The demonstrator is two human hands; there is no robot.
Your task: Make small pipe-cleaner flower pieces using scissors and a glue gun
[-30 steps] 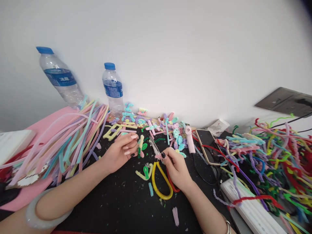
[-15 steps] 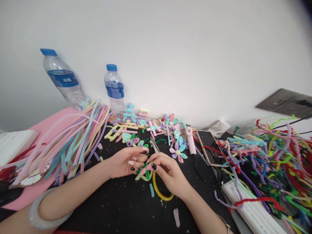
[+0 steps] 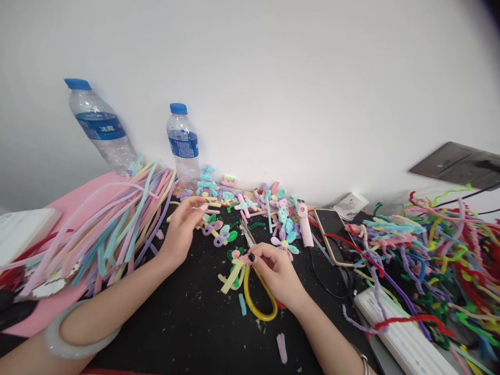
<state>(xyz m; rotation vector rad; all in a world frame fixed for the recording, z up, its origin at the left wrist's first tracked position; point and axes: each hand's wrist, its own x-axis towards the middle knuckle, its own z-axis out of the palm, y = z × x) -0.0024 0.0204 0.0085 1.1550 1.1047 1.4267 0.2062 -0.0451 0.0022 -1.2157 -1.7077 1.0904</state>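
The left hand [image 3: 183, 229] hovered with fingers loosely spread and holding nothing, its fingertips at the short pastel pipe-cleaner pieces [image 3: 203, 200] near the back of the black table [image 3: 187, 323], just beside the long bundle of pastel pipe cleaners [image 3: 117, 224]. The right hand [image 3: 273, 271] pinched a small pipe-cleaner flower [image 3: 236, 265] with pink head, green leaves and yellow stem, low over the table and touching the yellow-handled scissors [image 3: 255, 291]. Two water bottles [image 3: 183, 143] stood by the wall, a phone [image 3: 332, 229] to the right.
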